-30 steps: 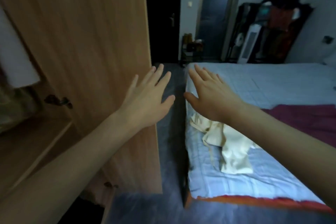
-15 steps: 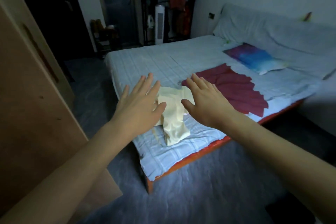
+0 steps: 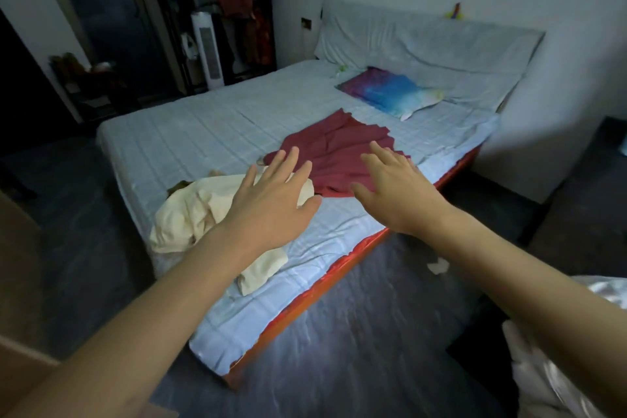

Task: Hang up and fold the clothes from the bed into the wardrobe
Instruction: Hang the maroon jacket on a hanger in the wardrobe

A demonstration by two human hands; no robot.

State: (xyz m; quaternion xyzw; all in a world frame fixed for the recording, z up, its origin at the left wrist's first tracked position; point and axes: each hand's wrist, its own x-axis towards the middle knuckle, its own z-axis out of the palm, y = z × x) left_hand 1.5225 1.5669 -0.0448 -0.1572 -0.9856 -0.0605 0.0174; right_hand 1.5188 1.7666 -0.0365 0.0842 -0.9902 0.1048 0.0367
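Left hand (image 3: pixel 271 204): fingers spread and straight, holding nothing, above the cream garment (image 3: pixel 200 214); likely reaching to gather it.
Right hand (image 3: pixel 395 187): likewise flat and empty, over the near edge of the maroon garment (image 3: pixel 336 156).
Cream garment: crumpled near the bed's near corner, within easy reach.
Maroon garment: spread flat mid-bed (image 3: pixel 210 132), just beyond the cream one.
Pillow (image 3: pixel 390 92): by the headboard, apart from the clothes.
Wardrobe: not identifiable here.
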